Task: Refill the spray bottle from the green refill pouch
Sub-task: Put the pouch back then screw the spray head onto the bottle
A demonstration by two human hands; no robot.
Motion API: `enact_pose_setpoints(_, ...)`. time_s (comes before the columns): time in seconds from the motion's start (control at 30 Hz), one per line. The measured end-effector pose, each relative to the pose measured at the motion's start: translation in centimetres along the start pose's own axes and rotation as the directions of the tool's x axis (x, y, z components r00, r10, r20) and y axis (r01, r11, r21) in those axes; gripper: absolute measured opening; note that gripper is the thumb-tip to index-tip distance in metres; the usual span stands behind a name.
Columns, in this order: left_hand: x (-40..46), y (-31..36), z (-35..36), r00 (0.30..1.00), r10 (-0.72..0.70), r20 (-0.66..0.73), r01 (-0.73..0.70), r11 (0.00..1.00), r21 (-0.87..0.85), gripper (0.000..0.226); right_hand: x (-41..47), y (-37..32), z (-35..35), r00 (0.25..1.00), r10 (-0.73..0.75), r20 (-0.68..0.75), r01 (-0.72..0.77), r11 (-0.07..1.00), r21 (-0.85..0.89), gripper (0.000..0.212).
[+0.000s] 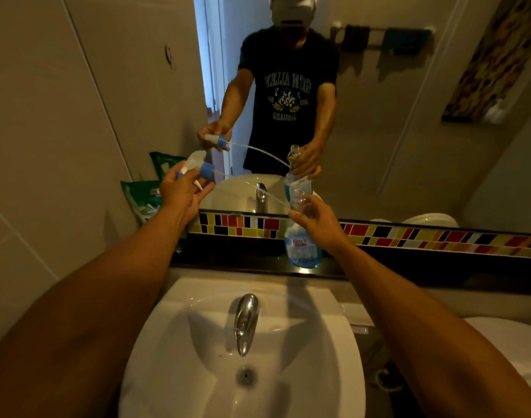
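A clear spray bottle (301,247) with blue liquid low inside stands on the dark ledge behind the sink; its neck is open. My right hand (317,220) grips its neck. My left hand (182,193) holds the white and blue spray head (198,165) up to the left. The head's thin dip tube (258,190) runs across to the bottle's mouth. The green refill pouch (142,197) leans against the wall at the left end of the ledge, partly hidden behind my left hand.
A white sink (303,372) with a chrome tap (246,318) lies below my arms. A mirror (378,116) above a coloured tile strip (423,238) reflects a person. A white toilet (511,342) is at the right.
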State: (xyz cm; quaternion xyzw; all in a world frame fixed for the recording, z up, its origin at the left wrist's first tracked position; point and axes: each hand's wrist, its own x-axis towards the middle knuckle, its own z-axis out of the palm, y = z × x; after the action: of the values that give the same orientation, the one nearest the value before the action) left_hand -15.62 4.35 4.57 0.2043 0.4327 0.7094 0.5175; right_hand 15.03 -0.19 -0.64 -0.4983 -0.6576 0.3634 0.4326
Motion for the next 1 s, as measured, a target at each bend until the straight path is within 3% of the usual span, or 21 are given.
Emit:
enact_pose_setpoints(0.33,-2.4,4.5,3.1,0.996,0.094,-0.004,-0.094,0.996,0.000,0.048,-0.8,-0.5,-1.9,0.998,0.054,0.023,-0.051,0.994,-0.098,0.040)
enact_pose_setpoints(0.5,-2.8,4.9,3.4,0.991,0.108,0.084,-0.110,0.994,0.023,0.029,-0.7,-1.0,-2.4,0.998,0.056,0.043,-0.050,0.992,-0.116,0.039)
enact_pose_setpoints(0.77,-3.2,4.4,3.8,0.981,0.078,0.178,-0.089,0.995,0.052,0.023,-1.0,-1.7,-2.7,0.995,0.059,0.081,-0.049,0.991,-0.126,0.035)
enact_pose_setpoints(1.0,-4.8,3.3,5.1,0.936,-0.027,0.351,-0.029,0.988,0.153,0.048,-1.3,-2.9,-1.9,0.985,0.074,0.157,-0.054,0.990,-0.131,0.037)
